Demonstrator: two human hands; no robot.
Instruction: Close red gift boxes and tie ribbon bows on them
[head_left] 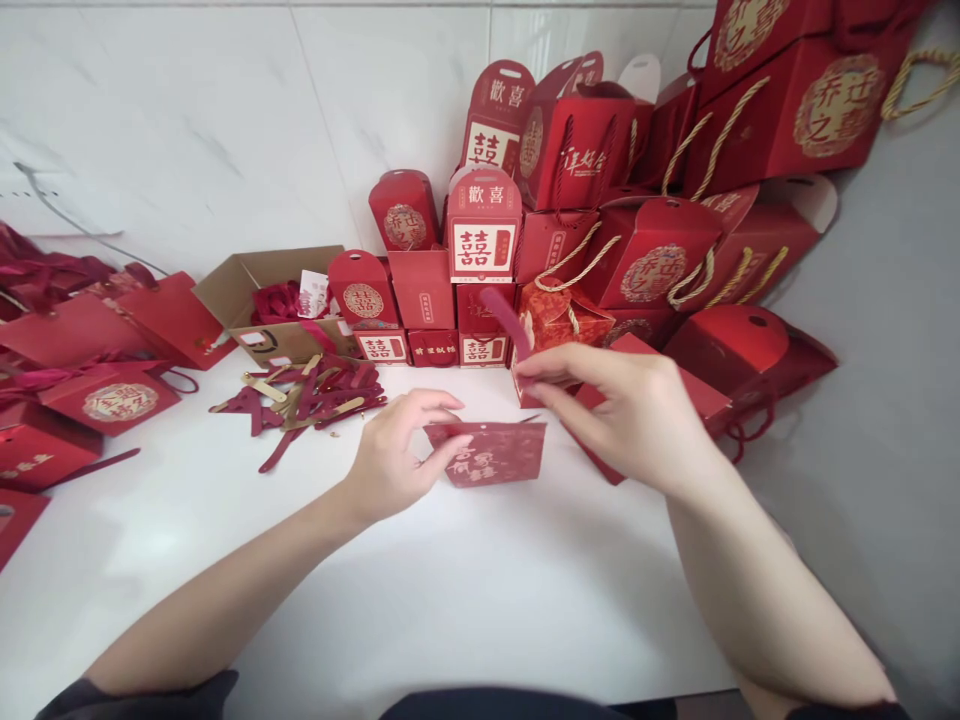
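Note:
In the middle of the head view stands a small red gift box point(502, 455) with pale Chinese characters on its front. My left hand point(397, 450) grips the box at its left edge, thumb on the front and fingers behind. Just above and to the right, my right hand point(619, 405) pinches a dark red strap point(506, 318), whose free end sticks up to the left. The strap's lower end is hidden by the fingers. A thin dark strip shows at the box's upper right rim; I cannot tell whether it joins the strap.
A pile of red straps point(304, 400) lies on the white table point(465, 600) to the left. Behind it is an open cardboard box point(277, 260). Red gift boxes point(484, 235) are stacked along the tiled wall and up the right side. More red boxes point(112, 400) crowd the far left.

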